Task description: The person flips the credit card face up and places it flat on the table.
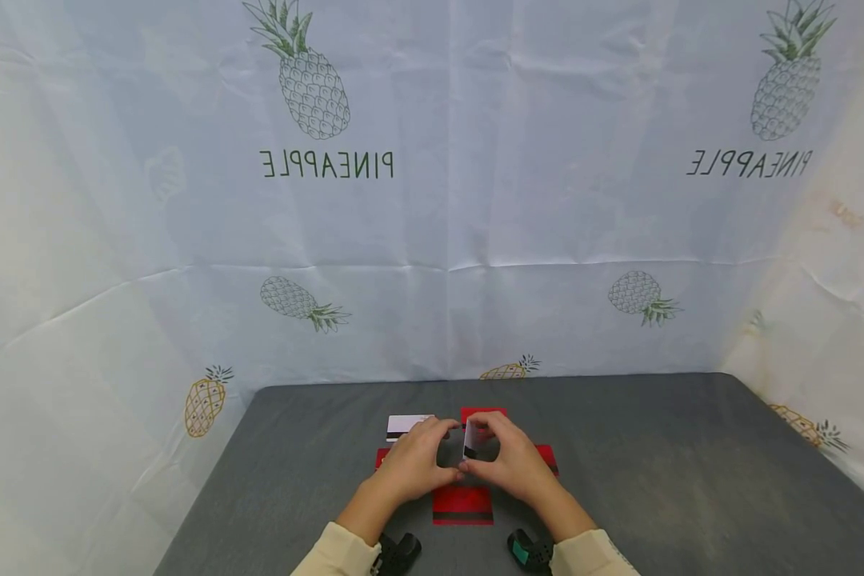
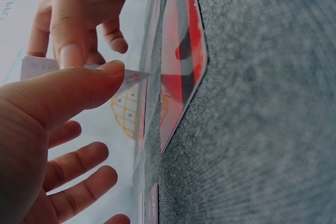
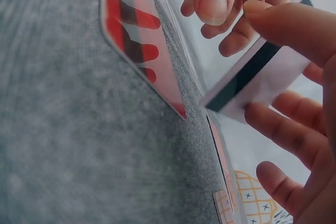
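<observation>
A white bank-style card (image 3: 257, 72) with a black stripe is pinched between the thumb and fingers of my right hand (image 1: 513, 458). It stands on edge above the table in the head view. My left hand (image 1: 414, 460) curves toward the card from the left, its fingers spread loosely. In the left wrist view the left thumb (image 2: 79, 90) overlaps the card, while in the right wrist view the left fingertips appear apart from it. Below both hands lies a red card (image 1: 462, 504) with a dark stripe, flat on the grey table (image 1: 295, 448).
Behind the left hand lies another white card (image 1: 403, 424) with a black stripe. Red cards lie at the back (image 1: 484, 413), beside the right hand (image 1: 548, 458) and partly hidden at the left hand (image 1: 382, 457). A pineapple-print curtain (image 1: 446, 208) hangs behind the table.
</observation>
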{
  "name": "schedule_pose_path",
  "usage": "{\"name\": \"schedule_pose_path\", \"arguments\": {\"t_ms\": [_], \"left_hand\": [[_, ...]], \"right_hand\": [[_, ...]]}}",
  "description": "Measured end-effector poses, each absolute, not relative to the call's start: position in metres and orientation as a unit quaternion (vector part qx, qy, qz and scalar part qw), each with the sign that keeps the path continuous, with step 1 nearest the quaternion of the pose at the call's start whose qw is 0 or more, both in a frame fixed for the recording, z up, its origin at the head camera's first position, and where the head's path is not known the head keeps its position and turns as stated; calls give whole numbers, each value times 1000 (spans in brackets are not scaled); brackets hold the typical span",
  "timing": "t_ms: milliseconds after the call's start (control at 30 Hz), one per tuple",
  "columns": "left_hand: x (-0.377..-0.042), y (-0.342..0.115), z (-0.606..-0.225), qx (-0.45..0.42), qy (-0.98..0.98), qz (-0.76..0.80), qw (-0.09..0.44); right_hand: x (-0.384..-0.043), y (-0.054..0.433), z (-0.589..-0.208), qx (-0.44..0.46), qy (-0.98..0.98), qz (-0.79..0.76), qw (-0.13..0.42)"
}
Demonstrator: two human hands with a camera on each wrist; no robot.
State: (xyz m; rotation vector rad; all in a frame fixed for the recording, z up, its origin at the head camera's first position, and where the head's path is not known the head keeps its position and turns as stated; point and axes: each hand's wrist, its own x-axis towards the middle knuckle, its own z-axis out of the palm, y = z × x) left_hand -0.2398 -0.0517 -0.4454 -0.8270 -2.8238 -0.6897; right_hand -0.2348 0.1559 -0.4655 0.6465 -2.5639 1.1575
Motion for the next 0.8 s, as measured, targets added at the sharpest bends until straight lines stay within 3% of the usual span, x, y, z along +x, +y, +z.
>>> {"name": "schedule_pose_path", "arguments": {"t_ms": [800], "left_hand": [[-237,-52,-446,-265,-938,-223,18]], "right_hand": [[-230,156,-458,250,-853,453,70]]}}
